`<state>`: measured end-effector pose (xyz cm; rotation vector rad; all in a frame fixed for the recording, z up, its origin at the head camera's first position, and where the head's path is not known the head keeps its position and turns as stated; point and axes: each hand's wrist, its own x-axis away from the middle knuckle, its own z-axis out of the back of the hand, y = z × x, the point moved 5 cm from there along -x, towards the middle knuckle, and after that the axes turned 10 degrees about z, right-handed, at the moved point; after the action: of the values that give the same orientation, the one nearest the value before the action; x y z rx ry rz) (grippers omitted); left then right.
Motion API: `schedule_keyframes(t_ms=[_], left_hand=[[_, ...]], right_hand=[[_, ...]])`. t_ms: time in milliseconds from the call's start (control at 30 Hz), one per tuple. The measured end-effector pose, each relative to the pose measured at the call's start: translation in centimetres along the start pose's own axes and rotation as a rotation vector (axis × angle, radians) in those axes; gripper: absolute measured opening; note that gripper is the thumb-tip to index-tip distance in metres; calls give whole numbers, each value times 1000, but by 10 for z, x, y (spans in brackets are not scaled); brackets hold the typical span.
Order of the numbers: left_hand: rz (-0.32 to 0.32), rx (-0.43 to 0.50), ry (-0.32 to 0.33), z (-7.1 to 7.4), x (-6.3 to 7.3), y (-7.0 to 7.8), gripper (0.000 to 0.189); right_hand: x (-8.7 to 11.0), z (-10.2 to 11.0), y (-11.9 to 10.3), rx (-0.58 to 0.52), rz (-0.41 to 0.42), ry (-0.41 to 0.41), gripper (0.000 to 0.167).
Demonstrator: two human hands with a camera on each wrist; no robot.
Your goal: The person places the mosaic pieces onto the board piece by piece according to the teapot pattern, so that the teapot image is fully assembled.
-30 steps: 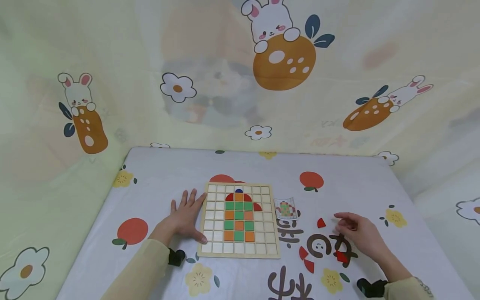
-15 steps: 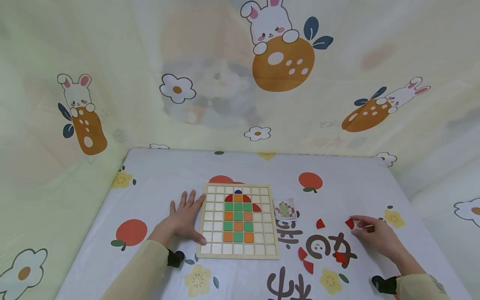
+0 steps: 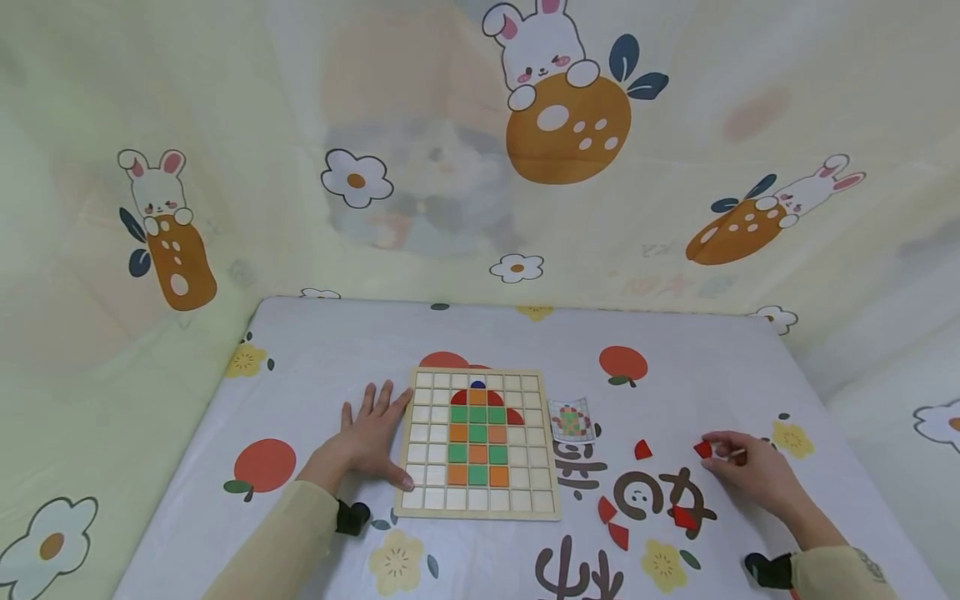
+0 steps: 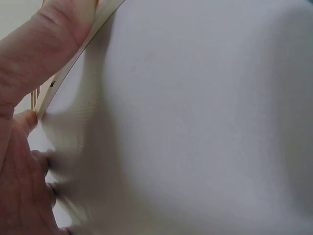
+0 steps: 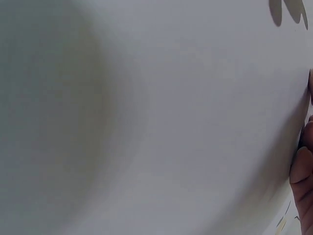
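Observation:
A square wooden grid board (image 3: 540,492) lies on the table, holding green and orange square tiles, dark red rounded tiles and a dark blue one near its top. My left hand (image 3: 367,446) rests at its left side, fingers spread, thumb and forefinger against the frame. In the left wrist view the thumb (image 4: 44,44) lies along the wooden edge. To the right, my right hand (image 3: 753,475) pinches a red quarter-circle tile (image 3: 702,450) between thumb and forefinger, low over the tablecloth. Only fingertips (image 5: 302,166) show at the right wrist view's edge; the tile is hidden there.
Several loose red tiles lie between board and right hand: one (image 3: 642,450) at the back, two (image 3: 606,509) nearer the front, another (image 3: 683,517) close to the right hand. A small pattern card (image 3: 572,419) lies beside the board. Patterned cloth walls (image 3: 420,217) enclose the table.
My right hand has drawn back to the right, and its thumb and forefinger now meet at a red tile that was hidden under the hand. The left hand and board stay put.

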<state>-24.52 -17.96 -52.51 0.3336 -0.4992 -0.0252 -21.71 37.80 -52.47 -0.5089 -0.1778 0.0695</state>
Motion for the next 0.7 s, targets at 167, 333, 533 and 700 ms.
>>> schedule_keyframes(t_ms=[167, 333, 533, 700], left_hand=[[-1, 4, 3, 0, 1, 1, 136], [-1, 11, 5, 1, 1, 0, 136], [-4, 15, 6, 1, 1, 0, 137], [5, 14, 1, 0, 0, -1, 137]], right_hand=[[1, -1, 0, 4, 5, 6, 43], [1, -2, -4, -12, 23, -12, 40], [0, -3, -10, -19, 44, -34, 39], [0, -3, -12, -21, 44, -33, 40]])
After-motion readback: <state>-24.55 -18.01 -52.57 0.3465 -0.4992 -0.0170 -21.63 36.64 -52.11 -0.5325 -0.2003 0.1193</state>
